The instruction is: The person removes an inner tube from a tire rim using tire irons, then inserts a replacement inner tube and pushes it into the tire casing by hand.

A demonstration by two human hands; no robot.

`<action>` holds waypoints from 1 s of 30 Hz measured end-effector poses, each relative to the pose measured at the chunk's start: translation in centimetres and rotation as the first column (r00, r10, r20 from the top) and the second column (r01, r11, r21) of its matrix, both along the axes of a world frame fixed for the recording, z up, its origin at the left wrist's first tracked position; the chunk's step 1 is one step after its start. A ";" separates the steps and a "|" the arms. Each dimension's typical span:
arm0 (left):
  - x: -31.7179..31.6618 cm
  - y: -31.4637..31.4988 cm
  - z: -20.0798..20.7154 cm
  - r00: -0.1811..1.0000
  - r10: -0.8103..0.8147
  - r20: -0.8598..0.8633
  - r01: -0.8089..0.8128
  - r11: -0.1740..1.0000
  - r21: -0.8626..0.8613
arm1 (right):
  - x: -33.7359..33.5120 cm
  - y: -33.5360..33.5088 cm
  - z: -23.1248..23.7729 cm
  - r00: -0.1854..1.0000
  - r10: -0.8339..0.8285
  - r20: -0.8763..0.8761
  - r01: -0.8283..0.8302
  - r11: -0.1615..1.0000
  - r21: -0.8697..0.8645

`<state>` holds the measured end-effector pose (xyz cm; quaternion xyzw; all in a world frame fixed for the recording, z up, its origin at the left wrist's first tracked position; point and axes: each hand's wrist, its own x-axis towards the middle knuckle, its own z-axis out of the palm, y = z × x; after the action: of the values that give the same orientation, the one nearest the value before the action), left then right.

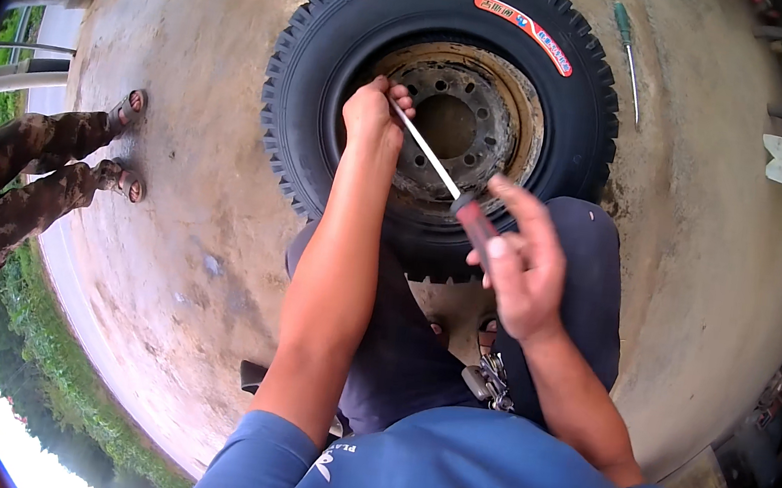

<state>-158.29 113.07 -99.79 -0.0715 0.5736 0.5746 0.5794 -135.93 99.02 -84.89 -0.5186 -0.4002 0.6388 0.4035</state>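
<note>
Steel-shafted screwdriver with red-and-black handle [446, 181], held slantwise over rusty steel rim [520, 106] of black rubber tyre [309, 71], shaft's far end clasped by left hand [373, 117], handle overlapped by blurred right hand [530, 277], whether clamped cannot be told

The left arm [335, 267] reaches nearly straight ahead, the elbow only slightly bent. The left wrist [373, 150] runs almost in line with the forearm, and the left hand [375, 115] is drawn in, back upward, with its fingers [403, 101] curled on the right side. The right arm [580, 401] comes in from the lower right and slants up to the left, its hand nearer the body than the other. The right hand [528, 271] is looser and slightly blurred: the index finger [523, 206] stretches forward and to the left, the thumb [502, 257] points up the hand, and the remaining fingers bend in, partly hidden. The two hands are well apart.
</note>
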 end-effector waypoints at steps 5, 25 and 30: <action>-0.7 0.5 0.0 0.998 0.039 0.057 -0.040 0.999 0.014 | -1.2 3.1 -0.7 0.928 0.068 0.367 -0.331 0.606 0.724; -11.9 15.2 7.2 -0.173 -0.470 -0.866 0.588 0.656 -0.473 | -13.2 15.1 11.5 0.922 0.288 0.259 -0.385 0.757 0.528; -13.4 17.0 7.3 0.012 -0.612 -0.791 0.643 0.610 -0.463 | -16.8 19.2 14.0 0.900 0.311 0.305 -0.422 0.794 0.437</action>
<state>-171.69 130.11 -92.54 0.5248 0.7484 0.2002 0.3527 -152.74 118.24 -70.94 -0.3771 -0.6844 0.5210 0.3435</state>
